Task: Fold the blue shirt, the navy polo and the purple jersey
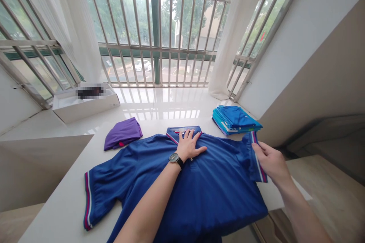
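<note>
A blue polo shirt (pixel 216 193) lies spread front side up, its collar toward the window and its hem partly past the lower edge of the view. My left hand (pixel 188 146), wearing a black-strapped watch (pixel 176 160) on the wrist, rests flat with fingers spread just below the collar. At the right, my right hand (pixel 269 159) pinches the striped cuff of one sleeve between thumb and fingers. The other sleeve (pixel 99 190), with its red and white striped cuff, stretches out flat at the left.
The white table (pixel 54 205) holds a folded purple garment (pixel 122 133) at the left and a stack of folded blue clothes (pixel 235 119) at the right. On the windowsill stands a white box (pixel 88 108) with a blurred dark item. White curtains (pixel 228 45) hang before the barred window.
</note>
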Motion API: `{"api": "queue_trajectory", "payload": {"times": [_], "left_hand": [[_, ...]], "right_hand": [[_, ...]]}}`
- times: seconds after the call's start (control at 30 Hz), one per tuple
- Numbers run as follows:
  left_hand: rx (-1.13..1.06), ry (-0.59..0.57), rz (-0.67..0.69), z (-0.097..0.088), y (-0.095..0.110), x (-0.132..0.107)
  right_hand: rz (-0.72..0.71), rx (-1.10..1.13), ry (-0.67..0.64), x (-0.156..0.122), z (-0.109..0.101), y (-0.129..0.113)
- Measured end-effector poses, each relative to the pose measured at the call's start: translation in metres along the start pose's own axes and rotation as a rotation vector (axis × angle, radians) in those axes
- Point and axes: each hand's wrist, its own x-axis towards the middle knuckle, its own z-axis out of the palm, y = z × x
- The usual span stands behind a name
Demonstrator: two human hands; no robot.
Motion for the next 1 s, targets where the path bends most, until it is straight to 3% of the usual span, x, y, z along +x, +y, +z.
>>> {"api": "queue_trajectory", "payload": {"times": [0.1,0.17,0.27,0.37,0.5,0.6,0.73,0.9,1.0], "left_hand": [[-0.01,0.035,0.013,0.002,-0.003,0.0],[-0.011,0.051,0.023,0.003,-0.005,0.0],[-0.025,0.083,0.017,0.005,-0.006,0.001],[-0.052,0.128,0.013,0.003,-0.005,0.002],[-0.062,0.194,0.046,-0.004,0.0,0.003],[-0.057,0.188,0.074,-0.011,0.008,0.003],[0.016,0.055,0.104,-0.015,0.026,0.001],[0.097,-0.092,0.064,-0.015,0.05,-0.006],[-0.012,-0.129,0.004,-0.017,0.054,-0.003]], "right_hand": [[-0.019,0.254,-0.318,-0.006,0.026,-0.038],[-0.004,0.363,-0.43,-0.009,0.034,-0.045],[0.102,0.44,-0.26,-0.012,0.029,-0.026],[0.18,0.425,-0.123,-0.023,0.017,0.016],[0.24,0.284,-0.219,-0.06,0.006,0.069],[0.265,0.237,-0.223,-0.093,0.004,0.091],[0.218,0.12,-0.275,-0.115,0.005,0.095],[0.055,-0.121,-0.255,-0.115,0.015,0.079],[0.009,-0.111,-0.227,-0.117,0.02,0.07]]}}
